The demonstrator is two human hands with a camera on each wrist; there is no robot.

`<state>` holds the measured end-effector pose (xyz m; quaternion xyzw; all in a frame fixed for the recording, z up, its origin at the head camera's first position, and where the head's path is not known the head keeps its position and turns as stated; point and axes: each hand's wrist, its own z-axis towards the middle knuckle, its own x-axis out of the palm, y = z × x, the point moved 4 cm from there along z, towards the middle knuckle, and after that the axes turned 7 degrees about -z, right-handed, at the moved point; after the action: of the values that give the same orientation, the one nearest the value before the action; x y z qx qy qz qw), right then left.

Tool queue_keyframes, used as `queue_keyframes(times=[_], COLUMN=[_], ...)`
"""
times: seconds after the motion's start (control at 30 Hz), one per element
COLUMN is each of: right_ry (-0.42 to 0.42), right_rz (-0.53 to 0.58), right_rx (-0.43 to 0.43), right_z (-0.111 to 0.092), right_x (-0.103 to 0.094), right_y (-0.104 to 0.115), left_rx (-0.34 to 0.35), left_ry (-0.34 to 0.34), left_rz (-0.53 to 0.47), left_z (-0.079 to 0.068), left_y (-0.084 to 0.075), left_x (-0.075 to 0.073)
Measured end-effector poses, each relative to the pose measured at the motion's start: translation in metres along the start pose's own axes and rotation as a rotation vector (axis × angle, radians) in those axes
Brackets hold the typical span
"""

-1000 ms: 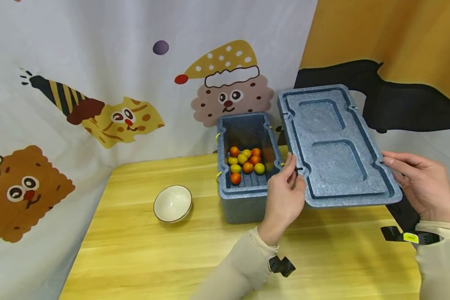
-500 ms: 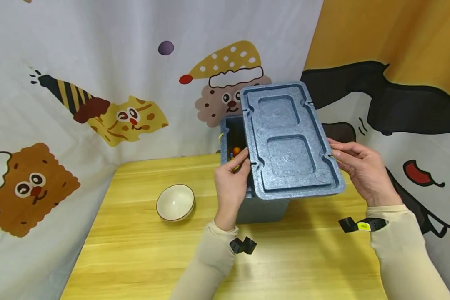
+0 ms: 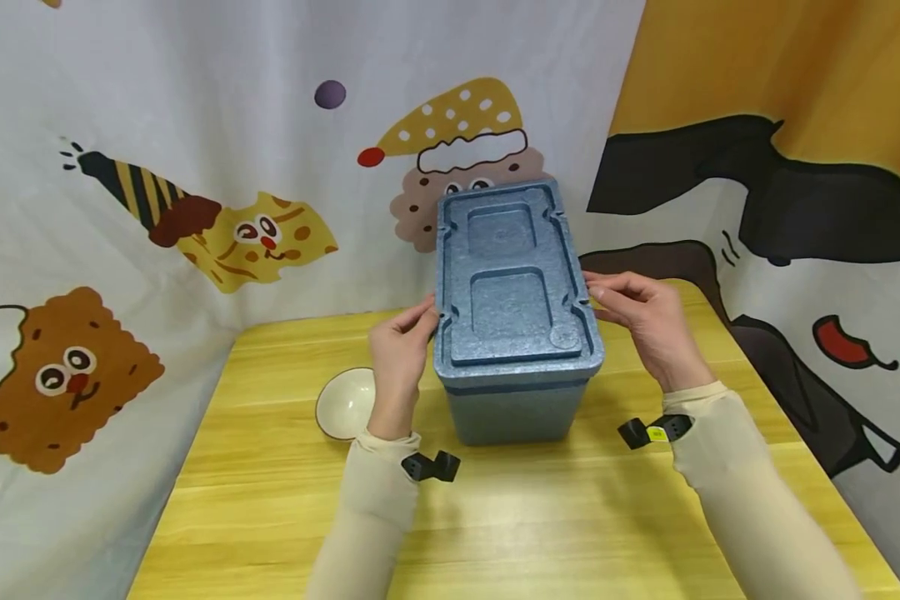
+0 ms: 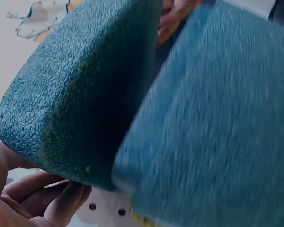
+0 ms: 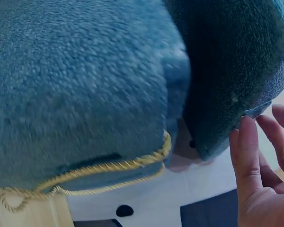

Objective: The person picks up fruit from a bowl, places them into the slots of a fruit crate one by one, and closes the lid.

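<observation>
The blue-grey foam lid [image 3: 506, 304] is over the matching foam box [image 3: 517, 412] in the head view, roughly lined up with it. Both wrist views show a dark gap between the lid [image 4: 42, 104] and the box [image 4: 222, 118], so the lid is held just above the rim. My left hand [image 3: 401, 350] pinches the lid's left edge. On the opposite edge, my right hand [image 3: 641, 321] holds the lid between thumb and fingers. A yellow twisted cord [image 5: 99, 168] runs along the box's side in the right wrist view. The lid hides the inside of the box.
A white bowl [image 3: 341, 407] with a brown rim stands on the wooden table [image 3: 270, 500], left of the box and partly behind my left hand. A curtain [image 3: 255, 100] with cartoon prints hangs close behind the table and along the right side.
Both hands have carried the lid leftward and down from the right of the box to over it. The red, orange and yellow small round fruits inside are now covered.
</observation>
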<state>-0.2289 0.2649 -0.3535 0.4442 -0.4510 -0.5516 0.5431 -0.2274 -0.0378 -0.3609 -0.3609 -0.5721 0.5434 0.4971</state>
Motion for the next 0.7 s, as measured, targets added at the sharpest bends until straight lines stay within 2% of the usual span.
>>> queue_keyframes(times=[0.17,0.33,0.57,0.7], right_ry=[0.002,0.014,-0.002,0.009], right_rz=[-0.002,-0.005,-0.05,-0.059], right_rx=[0.018,0.062,0.074,0.072], right_z=[0.005,0.008,0.01,0.009], right_x=[0.009,0.014,0.015,0.016], right_y=[-0.007,-0.015,-0.018,-0.015], left_rx=[-0.057,-0.099,-0.138,-0.148], left_ry=[0.037,0.045,0.057,0.066], left_rz=[0.005,-0.01,0.034,0.019], left_z=[0.008,0.014,0.017,0.018], left_y=[0.002,0.002,0.003,0.004], left_x=[-0.01,-0.015,-0.015,-0.017])
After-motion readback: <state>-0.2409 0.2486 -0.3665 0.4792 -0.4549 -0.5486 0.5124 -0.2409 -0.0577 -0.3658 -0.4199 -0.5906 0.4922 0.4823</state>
